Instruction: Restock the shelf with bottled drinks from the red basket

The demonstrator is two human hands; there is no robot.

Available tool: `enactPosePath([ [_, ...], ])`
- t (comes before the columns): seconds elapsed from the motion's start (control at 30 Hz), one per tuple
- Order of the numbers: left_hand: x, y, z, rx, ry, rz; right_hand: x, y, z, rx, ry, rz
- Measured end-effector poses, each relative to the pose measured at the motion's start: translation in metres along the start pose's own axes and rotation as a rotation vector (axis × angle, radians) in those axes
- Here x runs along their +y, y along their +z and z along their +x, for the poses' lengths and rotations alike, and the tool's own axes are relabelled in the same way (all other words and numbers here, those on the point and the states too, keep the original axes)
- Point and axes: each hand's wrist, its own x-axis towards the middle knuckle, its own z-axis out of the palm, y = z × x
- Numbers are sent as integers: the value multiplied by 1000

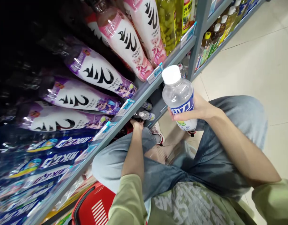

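My right hand [199, 107] is wrapped round a clear plastic drink bottle [178, 93] with a white cap and a blue-and-white label. The bottle is held up in front of the shelf, tilted slightly, above my bent knees. Lower down, my left hand [137, 124] reaches in at the bottom shelf, under the edge of the shelf above. Its fingers are mostly hidden there, so what they touch does not show. Close beside that hand lies a small white-capped bottle [147, 116] with a similar label.
Large pink-labelled bottles [127, 42] and purple-labelled bottles [99, 73] fill the upper shelf, with blue-labelled bottles [61, 150] at left. The grey shelf edge [136, 98] runs diagonally over my left hand. A red shopping basket [97, 204] stands beside me. Pale floor tiles [249, 68] lie right.
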Motion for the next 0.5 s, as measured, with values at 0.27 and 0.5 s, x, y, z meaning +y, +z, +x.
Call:
enactPosePath([
  [0.27, -4, 12, 29, -3, 26, -367, -2, 1, 2, -4, 50, -55],
  [0.5, -15, 11, 56, 15, 118, -471, 6, 2, 4, 26, 8, -87],
])
